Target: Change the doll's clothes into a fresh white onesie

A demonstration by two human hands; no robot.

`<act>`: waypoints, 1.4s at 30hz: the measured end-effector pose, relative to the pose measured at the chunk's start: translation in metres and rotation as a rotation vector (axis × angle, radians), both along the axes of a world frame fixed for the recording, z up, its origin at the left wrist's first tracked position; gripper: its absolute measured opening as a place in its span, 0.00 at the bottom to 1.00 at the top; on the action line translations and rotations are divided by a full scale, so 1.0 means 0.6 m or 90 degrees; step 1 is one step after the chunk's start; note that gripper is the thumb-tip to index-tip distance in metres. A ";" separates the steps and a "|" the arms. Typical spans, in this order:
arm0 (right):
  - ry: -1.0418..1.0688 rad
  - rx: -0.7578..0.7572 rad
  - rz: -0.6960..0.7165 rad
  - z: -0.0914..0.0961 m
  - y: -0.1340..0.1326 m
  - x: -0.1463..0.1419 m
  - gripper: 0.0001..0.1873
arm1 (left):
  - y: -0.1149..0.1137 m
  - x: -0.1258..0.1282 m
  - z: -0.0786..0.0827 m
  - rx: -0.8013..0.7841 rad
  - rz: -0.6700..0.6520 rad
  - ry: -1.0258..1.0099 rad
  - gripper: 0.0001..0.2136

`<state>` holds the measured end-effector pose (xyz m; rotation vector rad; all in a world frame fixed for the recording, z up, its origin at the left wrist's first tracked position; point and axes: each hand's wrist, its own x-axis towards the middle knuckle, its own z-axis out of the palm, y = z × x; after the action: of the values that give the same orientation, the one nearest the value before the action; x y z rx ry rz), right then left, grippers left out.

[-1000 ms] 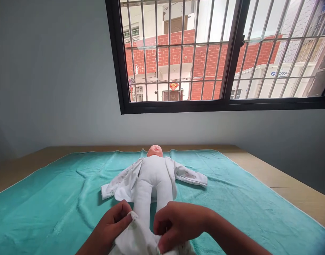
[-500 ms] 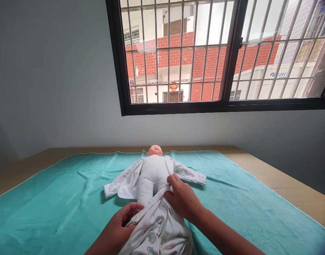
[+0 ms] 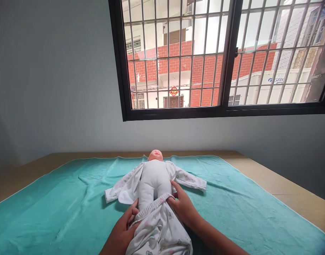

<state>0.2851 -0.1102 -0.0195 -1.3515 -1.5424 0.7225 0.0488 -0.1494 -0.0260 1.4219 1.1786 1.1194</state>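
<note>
A baby doll (image 3: pixel 155 177) with a white cloth body lies on its back, its head toward the wall. It wears a patterned white jacket (image 3: pixel 189 179), spread open, with both sleeves stretched outward. White printed baby pants (image 3: pixel 159 226) with a gathered elastic waistband cover the lower part of the doll's legs. My left hand (image 3: pixel 125 223) grips the waistband's left side, fingers and thumb on the cloth. On the other side, my right hand (image 3: pixel 185 205) pinches the waistband beside the doll's thigh, its index finger extended along the doll. The doll's feet are hidden in the pants.
A turquoise blanket (image 3: pixel 58 198) with some creases lies under the doll on a wooden table (image 3: pixel 284 191). Behind it stands a grey wall (image 3: pixel 58 88) with a barred, black-framed window (image 3: pixel 175 113).
The waistband has become more level across the doll's legs. My right hand has shifted slightly lower and my left hand slightly right. The whole view has tipped upward a little.
</note>
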 end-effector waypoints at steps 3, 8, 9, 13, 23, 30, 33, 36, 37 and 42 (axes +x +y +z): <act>0.035 0.004 0.049 0.008 0.000 0.002 0.29 | 0.019 0.002 0.008 0.022 0.039 0.041 0.16; 0.081 0.063 0.007 0.025 0.005 0.014 0.12 | 0.074 0.015 0.041 0.086 0.134 0.127 0.22; 0.085 0.070 -0.020 0.026 0.008 0.017 0.12 | 0.086 0.020 0.047 0.098 0.128 0.113 0.23; 0.111 0.054 -0.082 0.009 0.031 0.030 0.16 | 0.116 0.044 0.053 0.137 0.115 0.085 0.24; 0.117 0.034 -0.061 -0.020 0.048 0.031 0.09 | 0.135 0.016 0.010 -0.012 0.042 -0.055 0.28; 0.133 0.018 -0.048 -0.010 0.038 0.030 0.09 | 0.135 -0.008 0.008 -0.084 -0.075 -0.175 0.27; 0.141 0.015 -0.049 -0.014 0.038 0.030 0.09 | 0.127 -0.014 0.016 -0.104 -0.129 -0.213 0.28; 0.153 0.006 -0.045 -0.019 0.038 0.030 0.10 | 0.124 -0.016 0.020 -0.115 -0.137 -0.213 0.28; 0.155 0.006 -0.043 -0.020 0.038 0.030 0.10 | 0.124 -0.016 0.018 -0.113 -0.133 -0.209 0.27; 0.145 0.026 -0.039 -0.023 0.042 0.032 0.09 | 0.143 -0.014 -0.009 -0.058 -0.113 -0.185 0.25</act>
<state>0.3046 -0.0852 -0.0336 -1.2362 -1.3233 0.7737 0.0406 -0.0639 -0.0312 1.2203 0.8688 1.0899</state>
